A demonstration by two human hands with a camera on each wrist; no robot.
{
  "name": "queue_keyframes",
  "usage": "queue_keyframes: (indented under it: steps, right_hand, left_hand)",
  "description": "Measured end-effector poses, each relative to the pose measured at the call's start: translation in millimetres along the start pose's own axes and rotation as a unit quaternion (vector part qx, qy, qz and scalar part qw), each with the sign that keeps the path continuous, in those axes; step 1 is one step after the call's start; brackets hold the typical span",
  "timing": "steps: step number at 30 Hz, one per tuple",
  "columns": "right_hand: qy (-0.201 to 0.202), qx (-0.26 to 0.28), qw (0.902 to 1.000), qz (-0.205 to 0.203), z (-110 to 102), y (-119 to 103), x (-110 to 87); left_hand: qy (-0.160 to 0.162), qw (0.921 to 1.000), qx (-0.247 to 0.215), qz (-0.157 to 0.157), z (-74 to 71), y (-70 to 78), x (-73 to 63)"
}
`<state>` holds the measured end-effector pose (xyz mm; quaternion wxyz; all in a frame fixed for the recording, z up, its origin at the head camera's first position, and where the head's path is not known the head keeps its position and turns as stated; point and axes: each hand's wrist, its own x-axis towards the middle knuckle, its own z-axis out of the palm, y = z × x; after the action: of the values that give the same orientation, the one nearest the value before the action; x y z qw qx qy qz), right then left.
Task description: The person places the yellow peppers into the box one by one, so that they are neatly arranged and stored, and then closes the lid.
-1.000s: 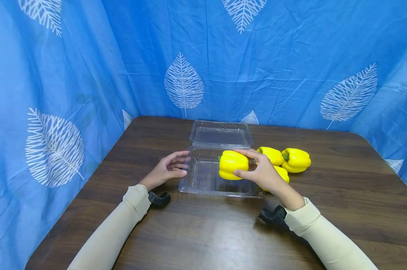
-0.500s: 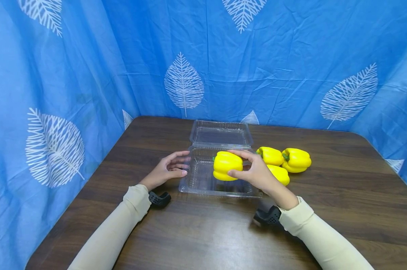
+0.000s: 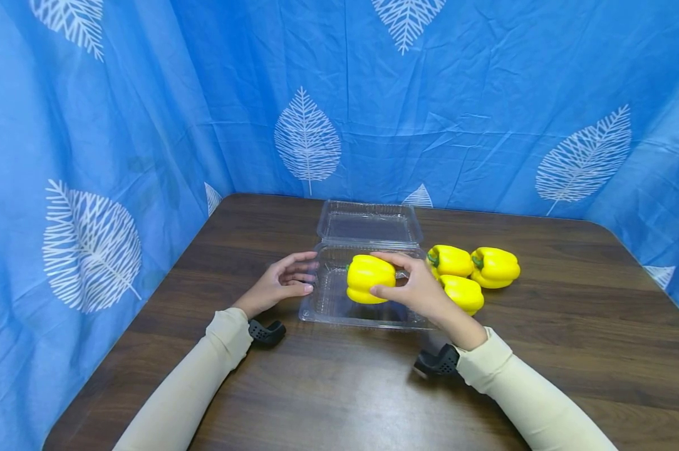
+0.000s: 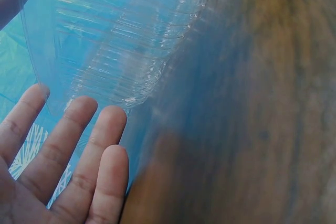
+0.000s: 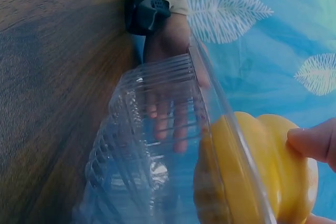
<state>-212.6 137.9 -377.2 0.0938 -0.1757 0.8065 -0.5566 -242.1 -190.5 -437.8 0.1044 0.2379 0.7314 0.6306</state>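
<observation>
My right hand (image 3: pixel 415 285) grips a yellow bell pepper (image 3: pixel 370 279) between thumb and fingers, over the base of a clear plastic clamshell container (image 3: pixel 339 321). In the right wrist view the bell pepper (image 5: pixel 257 166) shows partly through the container's side wall, with its lower part below the rim. My left hand (image 3: pixel 277 283) is at the container's left side, fingers extended and fingertips right at the rim. Seen from the left wrist, the fingers (image 4: pixel 79 145) are spread along the clear wall. The hinged lid (image 3: pixel 369 224) lies folded back behind the base.
Three more yellow bell peppers sit to the right of the container: one at the front (image 3: pixel 463 294), one behind it (image 3: pixel 451 260) and one farther right (image 3: pixel 495 267). A blue curtain with white leaves (image 3: pixel 430 125) hangs behind the dark wooden table (image 3: pixel 328 388).
My right hand has moved left and slightly nearer with the bell pepper, from the container's right part towards its middle. The left hand and container have stayed in place.
</observation>
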Motion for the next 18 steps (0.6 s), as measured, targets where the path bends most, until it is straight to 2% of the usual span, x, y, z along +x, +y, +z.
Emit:
queue_keyframes:
  steps: [9,18]
  right_hand:
    - [-0.010,-0.013,0.9997,-0.017,8,1,4.3]
    - [-0.016,-0.050,0.9982,-0.029,21,-1,8.6]
  left_hand:
    - [0.003,0.9999,0.011,-0.009,0.6,2.2,0.3]
    - [0.006,0.9995,0.022,-0.019,1.7,3.6,0.1]
